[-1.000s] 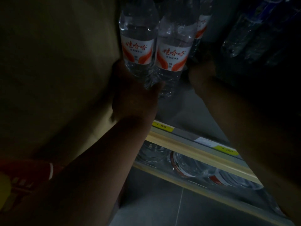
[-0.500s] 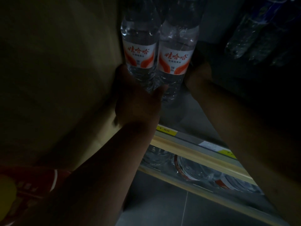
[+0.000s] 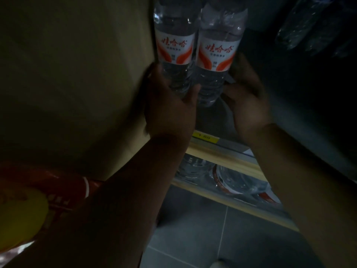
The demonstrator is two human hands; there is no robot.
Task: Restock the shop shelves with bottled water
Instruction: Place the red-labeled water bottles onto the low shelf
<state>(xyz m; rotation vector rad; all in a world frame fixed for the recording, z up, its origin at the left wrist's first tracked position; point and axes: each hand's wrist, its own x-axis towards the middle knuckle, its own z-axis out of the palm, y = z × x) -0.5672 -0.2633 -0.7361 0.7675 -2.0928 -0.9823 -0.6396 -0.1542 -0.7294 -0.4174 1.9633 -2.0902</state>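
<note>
L grip [image 3: 170, 113] clamped on left bottle [image 3: 174, 35], R grip [image 3: 249, 105] clamped on right bottle [image 3: 218, 41]; btls upright, touching, above shelf edge [image 3: 222, 154] w/ price tag [image 3: 205, 137]

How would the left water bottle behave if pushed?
Probably heavy for its size: the left bottle looks full. Tall and narrow, it may tip if pushed high. Its thin ribbed wall would likely dent slightly under the left hand gripping its lower part.
</note>
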